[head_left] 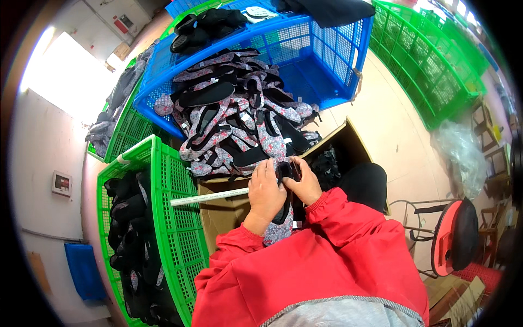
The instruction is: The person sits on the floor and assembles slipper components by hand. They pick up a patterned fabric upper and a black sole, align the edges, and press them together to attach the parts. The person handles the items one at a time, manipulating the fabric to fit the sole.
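Close to my body, both hands are closed on a grey floral slipper (281, 159) with a dark opening. My left hand (265, 193) grips its left side, and my right hand (304, 182) pinches the right rim. Below them, another floral piece (279, 235) with a black lining lies against my red jacket. A white pipe (210, 197) runs out leftward from beside my left hand. Just beyond my hands spreads a heap of floral slippers (218, 136) with black soles, spilling from a blue crate (327, 90) tipped toward me.
To the left, a green crate (177, 188) holds black slippers (133, 234). An open cardboard box (348, 143) with dark items stands at my right, near a red and black stool (455, 237). Green crates (419, 60) line the far right, beside a clear plastic bag (460, 155).
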The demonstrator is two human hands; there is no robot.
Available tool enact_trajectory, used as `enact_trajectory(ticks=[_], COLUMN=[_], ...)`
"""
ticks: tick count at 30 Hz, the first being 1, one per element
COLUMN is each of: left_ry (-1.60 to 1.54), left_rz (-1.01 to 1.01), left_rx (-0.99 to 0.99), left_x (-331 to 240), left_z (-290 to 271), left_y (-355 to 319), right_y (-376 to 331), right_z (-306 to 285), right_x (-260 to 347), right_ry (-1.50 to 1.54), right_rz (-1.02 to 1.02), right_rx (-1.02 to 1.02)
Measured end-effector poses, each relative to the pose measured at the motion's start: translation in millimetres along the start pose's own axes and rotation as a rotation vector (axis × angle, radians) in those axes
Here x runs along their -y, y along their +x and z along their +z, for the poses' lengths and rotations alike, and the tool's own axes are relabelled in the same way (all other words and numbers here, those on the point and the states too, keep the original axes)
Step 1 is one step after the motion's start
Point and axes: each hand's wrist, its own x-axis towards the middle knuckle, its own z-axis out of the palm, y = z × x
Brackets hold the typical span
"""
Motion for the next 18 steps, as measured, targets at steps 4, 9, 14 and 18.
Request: enact_trajectory(ticks=[4,9,14,18], left_ry=[-0.023,-0.136,-0.348,-0.397], left_rz=[-0.028,-0.104,-0.127,-0.078], left_rx=[-0.031,-0.022,-0.012,-0.059], left_x=[7.4,10.0,19.2,18.2], left_z=[5.5,16.0,27.2,24.0], left_y=[9.4,21.9,24.2,15.9], right_y=[12.8,4.6,4.7,-5.4], right_z=[-3.5,-5.8,-17.0,-19.6], right_x=[-7.0,-3.8,-13.2,-14.6], right_ry=[-0.128,-0.144,-0.273,-0.149], right_rz=[-0.007,-0.108,0.099,0.108], right_rx=[0.047,0.084,0.115,0.050])
